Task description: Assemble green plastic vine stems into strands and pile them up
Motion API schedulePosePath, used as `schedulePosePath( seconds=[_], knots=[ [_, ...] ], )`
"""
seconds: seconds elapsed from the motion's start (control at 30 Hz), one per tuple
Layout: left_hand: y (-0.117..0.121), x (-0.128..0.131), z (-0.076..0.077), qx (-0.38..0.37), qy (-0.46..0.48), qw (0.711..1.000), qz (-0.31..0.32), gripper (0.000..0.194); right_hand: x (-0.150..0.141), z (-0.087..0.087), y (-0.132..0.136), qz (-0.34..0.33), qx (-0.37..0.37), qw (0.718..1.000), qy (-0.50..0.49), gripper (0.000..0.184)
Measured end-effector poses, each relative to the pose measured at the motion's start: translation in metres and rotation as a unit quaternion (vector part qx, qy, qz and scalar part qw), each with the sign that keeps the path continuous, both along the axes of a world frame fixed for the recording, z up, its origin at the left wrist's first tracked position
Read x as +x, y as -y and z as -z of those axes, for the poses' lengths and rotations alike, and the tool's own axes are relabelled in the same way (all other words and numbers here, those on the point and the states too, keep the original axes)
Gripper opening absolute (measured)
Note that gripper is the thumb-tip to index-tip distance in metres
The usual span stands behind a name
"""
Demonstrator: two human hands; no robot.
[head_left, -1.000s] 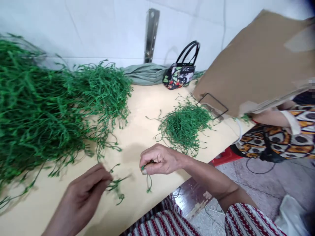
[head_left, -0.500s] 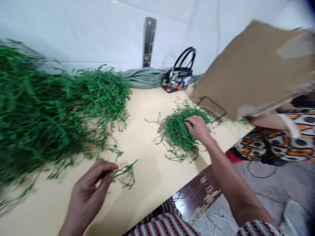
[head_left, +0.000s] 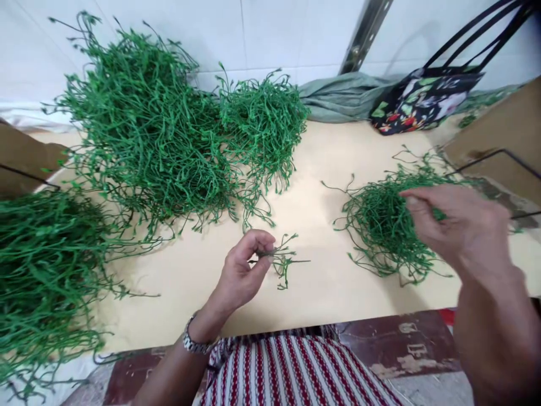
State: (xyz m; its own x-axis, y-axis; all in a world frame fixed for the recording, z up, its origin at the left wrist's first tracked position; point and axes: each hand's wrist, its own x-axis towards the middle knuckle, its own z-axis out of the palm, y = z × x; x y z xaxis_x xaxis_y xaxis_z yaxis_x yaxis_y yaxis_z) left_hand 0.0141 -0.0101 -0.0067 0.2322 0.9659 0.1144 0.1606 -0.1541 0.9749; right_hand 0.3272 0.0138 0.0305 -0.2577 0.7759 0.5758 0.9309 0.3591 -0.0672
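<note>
My left hand [head_left: 243, 270] is pinched shut on a small bunch of green plastic stems [head_left: 282, 258], held just above the pale yellow table [head_left: 321, 282]. My right hand [head_left: 459, 228] hovers over a small heap of thin green stems [head_left: 382, 223] at the right, its fingers curled together; a bit of green shows at the fingers, but I cannot make out what they hold. A watch sits on my left wrist.
Big tangled piles of green stems [head_left: 143, 129] fill the back left, with more at the left edge [head_left: 42, 270]. A floral handbag [head_left: 426, 98] and grey-green cloth [head_left: 342, 98] lie against the white tiled wall. Brown cardboard [head_left: 502, 132] stands at the right.
The view swung left and down. My right hand lifted off the small heap with fingers curled. My left hand keeps its pinch on the small bunch.
</note>
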Motion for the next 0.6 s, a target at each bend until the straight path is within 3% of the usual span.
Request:
schedulePosePath(
  seconds=[0.03,0.1,0.17,0.33,0.47,0.6],
  knots=[
    [0.001,0.001,0.001,0.006,0.001,1.0,0.007,0.023,-0.017,0.001,0.0,-0.085,-0.001,0.996,-0.033,0.028],
    [0.002,0.002,0.002,0.019,-0.005,1.0,0.015,0.026,-0.051,0.005,-0.001,-0.252,-0.037,0.962,-0.098,0.028],
    [0.003,0.003,0.002,0.031,-0.016,0.999,0.019,0.029,-0.082,0.01,0.0,-0.341,-0.09,0.927,-0.13,0.023],
    [0.006,0.006,0.002,0.048,-0.04,0.998,0.029,0.036,-0.121,0.024,-0.002,-0.372,-0.148,0.909,-0.115,0.016],
    [0.006,0.008,0.004,0.022,-0.031,0.999,0.036,0.037,-0.125,0.03,-0.004,-0.396,-0.158,0.894,-0.137,0.012],
    [0.006,0.012,0.004,-0.02,0.009,0.999,0.027,0.032,-0.126,0.034,-0.003,-0.39,-0.153,0.898,-0.136,0.013]
  ],
)
